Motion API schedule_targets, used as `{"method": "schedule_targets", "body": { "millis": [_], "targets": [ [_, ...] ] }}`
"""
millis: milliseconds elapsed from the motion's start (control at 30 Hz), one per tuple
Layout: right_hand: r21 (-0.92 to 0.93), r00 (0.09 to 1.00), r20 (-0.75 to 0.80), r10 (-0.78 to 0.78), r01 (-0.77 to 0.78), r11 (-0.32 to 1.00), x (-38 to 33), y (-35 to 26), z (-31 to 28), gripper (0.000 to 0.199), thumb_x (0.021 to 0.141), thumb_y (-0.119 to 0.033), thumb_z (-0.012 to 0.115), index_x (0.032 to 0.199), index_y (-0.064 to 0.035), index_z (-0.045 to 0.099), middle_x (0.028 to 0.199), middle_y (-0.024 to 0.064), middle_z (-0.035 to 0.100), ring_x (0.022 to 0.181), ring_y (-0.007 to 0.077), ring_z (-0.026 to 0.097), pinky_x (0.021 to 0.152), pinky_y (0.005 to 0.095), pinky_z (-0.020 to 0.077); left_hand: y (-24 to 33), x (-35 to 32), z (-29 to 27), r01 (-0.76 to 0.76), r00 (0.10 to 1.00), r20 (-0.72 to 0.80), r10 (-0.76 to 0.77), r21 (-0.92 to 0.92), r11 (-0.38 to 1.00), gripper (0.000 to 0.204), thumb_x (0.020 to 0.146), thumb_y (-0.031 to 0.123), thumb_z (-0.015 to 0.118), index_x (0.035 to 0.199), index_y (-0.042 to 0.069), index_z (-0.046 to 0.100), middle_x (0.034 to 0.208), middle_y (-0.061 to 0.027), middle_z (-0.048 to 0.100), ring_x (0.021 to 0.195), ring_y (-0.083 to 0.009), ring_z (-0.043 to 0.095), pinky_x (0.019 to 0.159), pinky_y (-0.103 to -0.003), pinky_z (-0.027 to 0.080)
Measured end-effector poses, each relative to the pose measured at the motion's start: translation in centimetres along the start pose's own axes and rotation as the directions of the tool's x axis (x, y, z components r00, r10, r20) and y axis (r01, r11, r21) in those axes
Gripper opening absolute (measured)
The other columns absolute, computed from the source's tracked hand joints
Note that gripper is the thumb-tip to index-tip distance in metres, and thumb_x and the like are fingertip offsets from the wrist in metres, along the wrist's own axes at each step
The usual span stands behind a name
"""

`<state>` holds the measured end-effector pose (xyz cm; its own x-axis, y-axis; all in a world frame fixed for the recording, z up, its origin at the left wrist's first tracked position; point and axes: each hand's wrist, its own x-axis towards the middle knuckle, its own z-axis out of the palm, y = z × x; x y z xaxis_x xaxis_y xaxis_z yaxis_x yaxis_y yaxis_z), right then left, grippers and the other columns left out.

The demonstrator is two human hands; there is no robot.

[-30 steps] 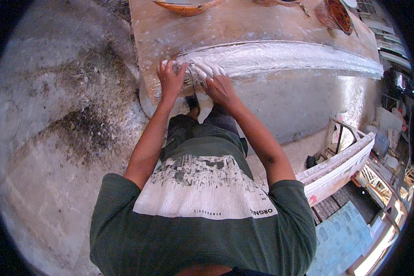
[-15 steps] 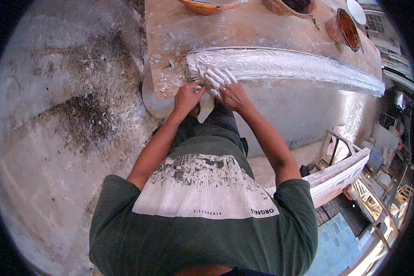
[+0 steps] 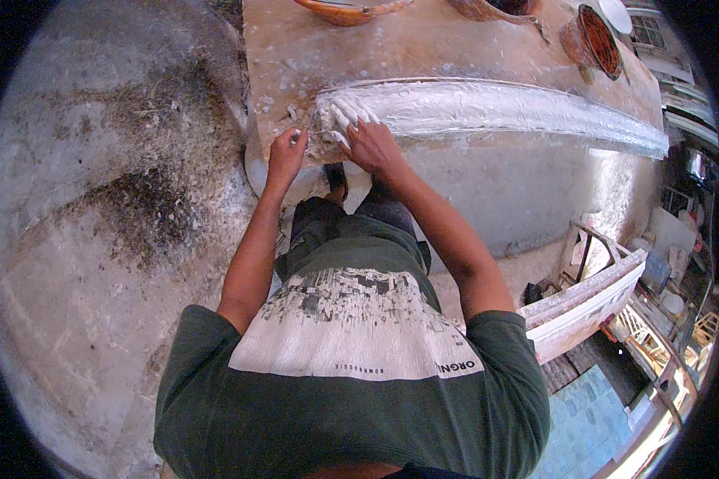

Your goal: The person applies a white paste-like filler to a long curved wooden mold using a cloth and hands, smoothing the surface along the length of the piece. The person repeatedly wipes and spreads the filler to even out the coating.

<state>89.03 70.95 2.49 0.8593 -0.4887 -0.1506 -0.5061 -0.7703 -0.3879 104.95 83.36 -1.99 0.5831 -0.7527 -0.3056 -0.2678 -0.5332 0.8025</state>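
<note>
A long white strip of wet plaster (image 3: 487, 108) with a ridged, smeared surface lies along the near edge of a brown board table (image 3: 439, 52). My right hand (image 3: 369, 144), its fingers coated white, is stretched out flat over the left end of the strip and touches it. Just left of that end, my left hand (image 3: 286, 156) is closed in a pinch near the table's edge. Something pale and small shows at its fingertips, with what looks like a thin strand toward the strip; its kind is too small to tell.
At the table's far side stand an orange bowl (image 3: 351, 11), a stained basin (image 3: 499, 9) and a rust-coloured bucket (image 3: 591, 44). Plaster crumbs lie near the left corner. A white moulded length (image 3: 591, 307) sits low at right, beside a blue panel (image 3: 583, 423).
Both hands have moved left and slightly farther out. My right hand now covers the strip's left end, and my left hand has drawn away from it to the left.
</note>
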Motion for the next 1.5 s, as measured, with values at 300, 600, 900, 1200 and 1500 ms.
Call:
{"method": "schedule_targets", "body": {
  "millis": [300, 600, 900, 1200, 1500],
  "targets": [
    [-0.035, 0.962, 0.272, -0.023, 0.033, 0.999, 1.5, 1.2, 0.2, 0.046, 0.088, -0.036, 0.045, 0.126, -0.0099, 0.046, 0.117, 0.0222, 0.054, 0.097, 0.0369, 0.057, 0.08, 0.0449, 0.0484, -0.4, -0.3, 0.4, 0.013, 1.0, 0.003, -0.014, 0.096, 0.995, 0.029, 0.083, 0.03, 0.057, 0.086, 0.002, 0.062, 0.076, -0.0164, 0.063, 0.073, -0.0319, 0.061, 0.068, -0.039, 0.045],
    [0.138, 0.939, -0.233, 0.254, -0.226, 0.964, 4.4, -5.6, 2.5, 0.067, 0.089, -0.048, 0.039, 0.12, 0.0099, 0.047, 0.127, 0.0324, 0.04, 0.128, 0.0389, 0.027, 0.104, 0.0569, 0.0158, -0.9, 0.1, 0.1, 0.096, 0.994, 0.073, -0.085, -0.168, 0.981, 0.017, 0.08, 0.017, 0.061, 0.089, 0.003, 0.064, 0.079, -0.0096, 0.066, 0.072, -0.0154, 0.06, 0.067, -0.032, 0.045],
    [0.215, 0.799, -0.028, 0.6, -0.582, 0.784, 4.1, 1.2, -2.0, 0.064, 0.088, -0.051, 0.037, 0.099, 0.0079, 0.06, 0.099, 0.0299, 0.059, 0.097, 0.0467, 0.055, 0.083, 0.0577, 0.0422, 0.4, -0.5, -0.7, 0.176, 0.979, 0.124, -0.16, -0.127, 0.976, 0.018, 0.079, 0.019, 0.062, 0.086, 0.002, 0.063, 0.075, -0.0077, 0.064, 0.071, -0.0145, 0.057, 0.068, -0.03, 0.044],
    [0.069, 0.718, -0.241, 0.653, -0.658, 0.75, 0.1, 15.7, -0.2, 0.057, 0.091, -0.044, 0.034, 0.105, 0.0065, 0.056, 0.102, 0.0298, 0.057, 0.095, 0.0461, 0.056, 0.083, 0.0522, 0.0434, 7.2, 1.9, -1.3, -0.516, 0.855, -0.001, 0.519, 0.096, 0.851, 0.039, 0.085, 0.026, 0.056, 0.116, 0.003, 0.051, 0.126, -0.0168, 0.046, 0.117, -0.0329, 0.042, 0.099, -0.041, 0.032],
    [0.281, 0.454, -0.165, 0.876, -0.83, 0.482, -0.7, 15.9, -7.1, 0.059, 0.09, -0.046, 0.033, 0.099, 0.0039, 0.062, 0.109, 0.0278, 0.056, 0.098, 0.0433, 0.056, 0.087, 0.0519, 0.0423, 11.8, 8.4, 4.7, -0.909, 0.313, 0.855, 0.414, 0.143, 0.393, 0.071, 0.089, 0.043, 0.045, 0.143, 0.009, 0.013, 0.149, -0.0137, 0.009, 0.136, -0.029, 0.016, 0.11, -0.038, 0.019]
  ]
}}
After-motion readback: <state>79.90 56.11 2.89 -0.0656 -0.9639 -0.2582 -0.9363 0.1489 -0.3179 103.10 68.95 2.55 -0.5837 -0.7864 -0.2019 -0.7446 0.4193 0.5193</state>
